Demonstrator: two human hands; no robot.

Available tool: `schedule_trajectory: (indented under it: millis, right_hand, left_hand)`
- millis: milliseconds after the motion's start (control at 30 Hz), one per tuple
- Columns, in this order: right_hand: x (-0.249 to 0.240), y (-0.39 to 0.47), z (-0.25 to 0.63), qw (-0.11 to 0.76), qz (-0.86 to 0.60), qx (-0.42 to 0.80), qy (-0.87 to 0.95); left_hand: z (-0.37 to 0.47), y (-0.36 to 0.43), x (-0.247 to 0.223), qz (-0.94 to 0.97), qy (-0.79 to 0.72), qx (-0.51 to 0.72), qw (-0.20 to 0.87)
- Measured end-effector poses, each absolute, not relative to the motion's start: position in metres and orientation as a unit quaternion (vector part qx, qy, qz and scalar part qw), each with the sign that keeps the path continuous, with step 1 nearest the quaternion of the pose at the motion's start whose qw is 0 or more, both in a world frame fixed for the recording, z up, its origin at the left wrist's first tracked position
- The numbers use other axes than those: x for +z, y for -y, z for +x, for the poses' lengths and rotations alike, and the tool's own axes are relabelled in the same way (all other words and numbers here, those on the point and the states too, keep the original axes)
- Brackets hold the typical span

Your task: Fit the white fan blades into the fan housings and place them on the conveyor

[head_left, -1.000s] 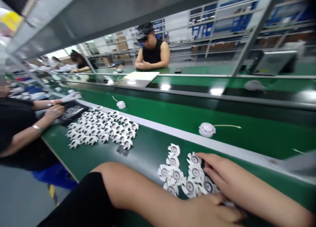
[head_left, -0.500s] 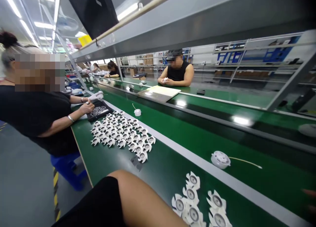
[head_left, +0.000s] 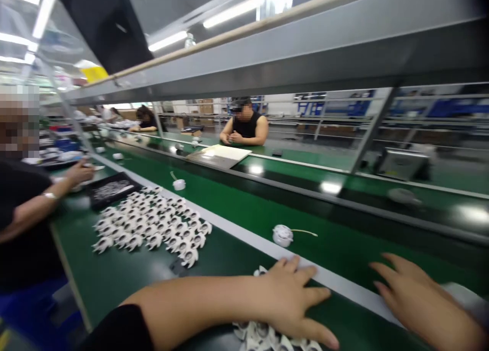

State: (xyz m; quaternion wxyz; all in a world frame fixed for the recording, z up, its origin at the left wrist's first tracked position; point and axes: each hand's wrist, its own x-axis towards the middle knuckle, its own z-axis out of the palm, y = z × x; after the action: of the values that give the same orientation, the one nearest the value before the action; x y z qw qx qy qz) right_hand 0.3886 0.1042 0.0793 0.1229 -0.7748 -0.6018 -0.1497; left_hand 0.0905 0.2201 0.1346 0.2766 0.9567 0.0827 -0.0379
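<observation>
Into view have come the left hand, spread over fan impellers, and the right hand, likewise spread. Light contact should suit thin blades.

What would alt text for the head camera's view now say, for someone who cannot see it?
A person's bare left hand is spread over small white bladed plastic wheels on a green table, the bare right hand beside it. Beyond sits a round white part with a pale wire; at left are more bladed wheels and a co-worker in black.
</observation>
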Motion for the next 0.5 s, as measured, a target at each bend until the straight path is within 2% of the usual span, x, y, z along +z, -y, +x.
schedule_trajectory:
  millis: [33, 100, 267, 500]
  right_hand:
    - [0.084, -0.102, 0.386, 0.069, -0.787, -0.154, 0.593]
    - [0.095, -0.100, 0.373, 0.022, -0.800, -0.143, 0.582]
    - [0.119, -0.099, 0.339, 0.013, -0.810, -0.105, 0.577]
    - [0.120, -0.096, 0.342, 0.002, -0.838, -0.150, 0.525]
  left_hand:
    - [0.091, -0.219, 0.136, 0.956, -0.088, -0.044, 0.278]
    - [0.092, -0.217, 0.137, 0.958, -0.093, -0.054, 0.267]
    - [0.098, -0.215, 0.134, 0.970, -0.100, -0.059, 0.215]
    - [0.094, -0.210, 0.129, 0.971, -0.099, -0.045, 0.211]
